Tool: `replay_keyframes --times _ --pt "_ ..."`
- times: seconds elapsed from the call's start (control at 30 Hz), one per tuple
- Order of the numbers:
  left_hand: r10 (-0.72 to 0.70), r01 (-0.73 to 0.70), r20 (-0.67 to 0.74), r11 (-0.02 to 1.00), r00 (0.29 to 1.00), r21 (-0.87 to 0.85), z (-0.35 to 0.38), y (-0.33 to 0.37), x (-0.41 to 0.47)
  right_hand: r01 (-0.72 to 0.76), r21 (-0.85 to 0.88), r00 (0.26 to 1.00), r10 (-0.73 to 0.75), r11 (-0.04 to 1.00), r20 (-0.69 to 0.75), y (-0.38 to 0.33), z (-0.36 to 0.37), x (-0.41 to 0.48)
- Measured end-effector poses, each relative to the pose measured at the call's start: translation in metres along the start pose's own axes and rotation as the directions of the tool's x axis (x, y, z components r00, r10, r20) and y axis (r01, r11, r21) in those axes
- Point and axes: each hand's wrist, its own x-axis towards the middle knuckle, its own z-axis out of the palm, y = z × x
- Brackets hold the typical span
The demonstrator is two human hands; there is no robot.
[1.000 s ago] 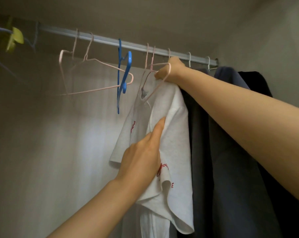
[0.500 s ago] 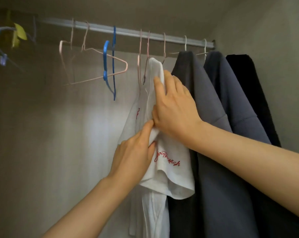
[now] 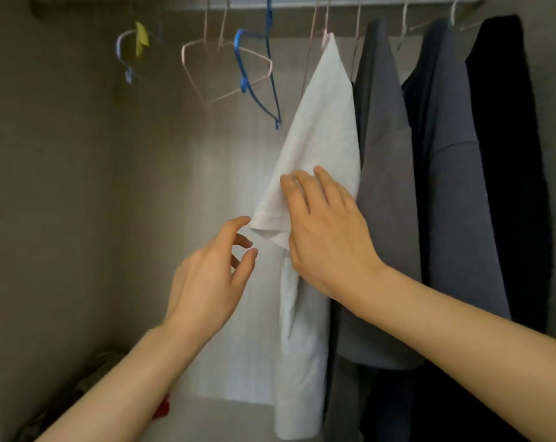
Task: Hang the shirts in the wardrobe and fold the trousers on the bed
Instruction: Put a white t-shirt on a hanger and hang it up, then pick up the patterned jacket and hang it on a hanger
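Altogether four shirts (image 3: 326, 129), two hands (image 3: 329, 244)

- Rail (image 3: 381, 2): across the top of my view.
- Empty hangers (image 3: 225, 71): on the rail, left of the hung shirt (image 3: 327, 122).
- Three garments (image 3: 388, 154): right of the hung shirt.
- My right hand (image 3: 324, 231): on its sleeve; my left hand (image 3: 212, 275) just left.

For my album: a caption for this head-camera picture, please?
Right hand on a hung white shirt, left hand open beside it, in a wardrobe.
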Motion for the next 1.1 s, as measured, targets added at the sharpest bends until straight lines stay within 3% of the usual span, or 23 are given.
replay_keyframes --times 0.3,0.57,0.87,1.0,1.1 --pt "-0.121 0.127 -0.040 0.969 0.992 0.210 -0.100 0.000 -0.103 0.180 0.349 0.982 -0.150 0.920 -0.112 -0.086 -0.015 -0.059" --pt "-0.376 0.393 -0.123 0.832 0.918 0.392 -0.195 -0.033 -0.225 0.430 0.650 0.901 -0.340 0.626 -0.269 -0.229 -0.018 -0.111" --pt "-0.658 0.674 -0.222 0.586 0.720 0.449 -0.299 -0.062 -0.380 0.511 0.815 0.750 -0.604 0.273 -0.268 -0.404 -0.041 -0.196" --pt "-0.756 0.789 -0.331 0.379 0.566 0.484 -0.340 -0.078 -0.463 0.509 0.852 0.646 -0.710 0.126 -0.281 -0.487 -0.056 -0.237" --pt "-0.801 0.881 -0.434 0.230 0.412 0.413 -0.366 -0.087 -0.525 0.475 0.876 0.573 -0.784 0.080 -0.239 -0.543 -0.060 -0.262"
